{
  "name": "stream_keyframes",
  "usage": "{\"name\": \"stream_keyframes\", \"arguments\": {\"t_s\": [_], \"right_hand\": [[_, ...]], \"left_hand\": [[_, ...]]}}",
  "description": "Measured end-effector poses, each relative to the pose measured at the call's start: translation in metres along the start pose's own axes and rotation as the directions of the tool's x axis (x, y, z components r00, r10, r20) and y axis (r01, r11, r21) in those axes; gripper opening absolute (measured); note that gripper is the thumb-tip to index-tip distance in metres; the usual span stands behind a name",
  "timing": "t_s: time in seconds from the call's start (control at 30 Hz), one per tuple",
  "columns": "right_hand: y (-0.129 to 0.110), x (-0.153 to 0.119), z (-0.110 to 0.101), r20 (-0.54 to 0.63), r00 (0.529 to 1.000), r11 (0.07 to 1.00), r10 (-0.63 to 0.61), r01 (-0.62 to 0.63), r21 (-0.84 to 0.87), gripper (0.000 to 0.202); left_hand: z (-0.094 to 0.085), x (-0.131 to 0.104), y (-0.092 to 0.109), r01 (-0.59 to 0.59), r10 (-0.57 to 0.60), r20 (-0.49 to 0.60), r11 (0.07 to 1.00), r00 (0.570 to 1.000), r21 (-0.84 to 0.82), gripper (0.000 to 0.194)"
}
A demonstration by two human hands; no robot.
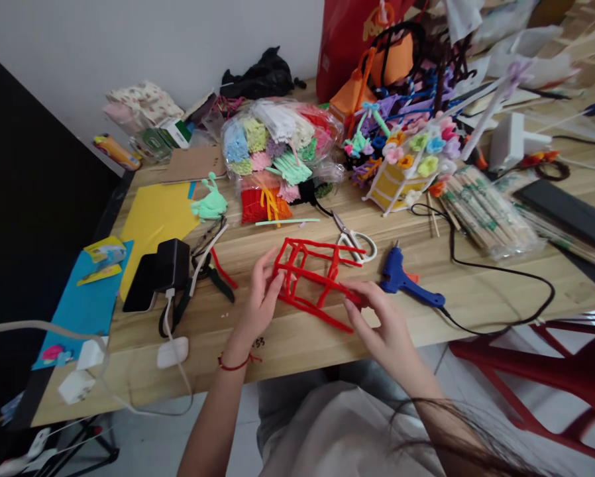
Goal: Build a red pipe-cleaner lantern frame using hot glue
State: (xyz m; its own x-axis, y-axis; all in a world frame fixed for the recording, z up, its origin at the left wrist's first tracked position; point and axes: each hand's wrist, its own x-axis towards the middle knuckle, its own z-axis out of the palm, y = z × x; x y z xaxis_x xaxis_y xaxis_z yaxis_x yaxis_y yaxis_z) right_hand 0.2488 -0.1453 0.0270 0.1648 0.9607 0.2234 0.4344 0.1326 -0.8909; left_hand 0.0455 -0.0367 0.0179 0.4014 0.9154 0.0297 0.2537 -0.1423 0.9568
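Note:
Between my two hands is a red box-shaped frame (307, 273) built from fuzzy pipe cleaners, its long bars pointing right. My left hand (261, 298) grips its left end, thumb in front and fingers behind. At the right, my right hand (377, 321) pinches the end of one long bar. Just behind the frame lie scissors (356, 244) with white handles. A blue glue gun (407, 281) rests to the right of my right hand, its black cord trailing over the table.
Bundles of coloured pipe cleaners (277, 142) lie at the back. A yellow-and-white basket of fuzzy flowers (401, 182) stands behind the glue gun, beside bagged wooden sticks (489, 212). Pliers (220, 283), a phone (139, 283) and a black charger (173, 264) lie at left.

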Motion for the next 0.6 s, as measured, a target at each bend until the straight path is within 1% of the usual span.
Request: {"name": "stream_keyframes", "arguments": {"t_s": [0.07,0.13,0.17,0.23,0.27,0.3,0.33,0.4,0.47,0.53,0.6], "right_hand": [[-0.001,0.002,0.001,-0.005,1.000,0.999,-0.029,0.029,-0.037,0.027],[0.000,0.004,0.005,-0.055,0.998,0.999,-0.029,0.028,-0.020,0.028],[0.001,0.005,0.007,-0.105,0.995,1.000,-0.005,0.007,0.023,0.029],[0.005,0.009,0.013,-0.189,0.978,0.985,0.084,-0.053,0.164,0.033],[0.007,0.010,0.015,-0.206,0.968,0.965,0.141,-0.088,0.248,0.034],[0.009,0.012,0.018,-0.199,0.959,0.935,0.199,-0.125,0.333,0.035],[0.011,0.014,0.020,-0.165,0.953,0.894,0.254,-0.166,0.416,0.036],[0.012,0.016,0.023,-0.059,0.937,0.787,0.344,-0.254,0.563,0.039],[0.011,0.017,0.025,0.034,0.917,0.692,0.398,-0.324,0.645,0.040],[0.009,0.015,0.026,0.097,0.902,0.659,0.420,-0.377,0.651,0.037],[0.006,0.011,0.026,0.133,0.899,0.672,0.417,-0.404,0.620,0.034]], "left_hand": [[0.010,-0.004,-0.004,-0.043,0.042,-0.123,0.999,0.991,-0.008,0.030],[0.014,-0.006,-0.005,-0.082,0.082,-0.192,0.997,0.978,0.006,0.019],[0.015,-0.006,-0.006,-0.101,0.100,-0.212,0.995,0.972,0.008,0.017],[0.015,-0.006,-0.007,-0.132,0.132,-0.231,0.991,0.964,0.012,0.016],[0.015,-0.006,-0.008,-0.146,0.149,-0.233,0.989,0.961,0.028,0.015],[0.015,-0.006,-0.007,-0.159,0.167,-0.234,0.986,0.958,0.055,0.014],[0.015,-0.007,-0.007,-0.170,0.186,-0.231,0.981,0.955,0.088,0.015],[0.017,-0.009,-0.005,-0.192,0.218,-0.215,0.972,0.952,0.139,0.016],[0.020,-0.011,-0.004,-0.202,0.228,-0.194,0.969,0.954,0.143,0.014],[0.024,-0.013,-0.004,-0.201,0.223,-0.186,0.971,0.957,0.133,0.015],[0.027,-0.014,-0.005,-0.189,0.212,-0.205,0.974,0.956,0.125,0.016]]}}
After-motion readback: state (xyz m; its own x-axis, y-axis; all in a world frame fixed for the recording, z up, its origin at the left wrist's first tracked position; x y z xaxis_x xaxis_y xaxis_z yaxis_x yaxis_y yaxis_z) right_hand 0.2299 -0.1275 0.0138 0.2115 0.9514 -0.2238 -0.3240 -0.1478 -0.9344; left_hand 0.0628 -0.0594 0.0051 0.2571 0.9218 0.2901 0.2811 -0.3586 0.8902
